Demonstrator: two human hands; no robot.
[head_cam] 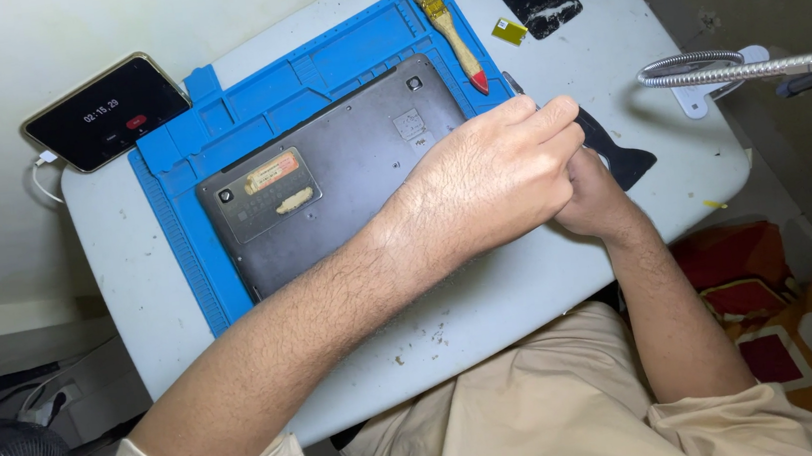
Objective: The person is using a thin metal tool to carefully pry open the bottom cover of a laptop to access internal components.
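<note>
Over the grey laptop [341,180], left hand [496,173] and right hand [592,200] both clamped on a black pry tool [619,153]

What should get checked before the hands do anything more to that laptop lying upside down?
1. Laptop lies flat on the blue mat: ok.
2. Left hand grips a thin tool at the laptop's edge: ok.
3. Right hand has a firm hold: cannot tell, the left hand hides it.
4. Brush lies off the laptop: ok.
5. Table is clean: not ok, crumbs are scattered on it.
6. Bottom cover's screws are out: cannot tell.
</note>
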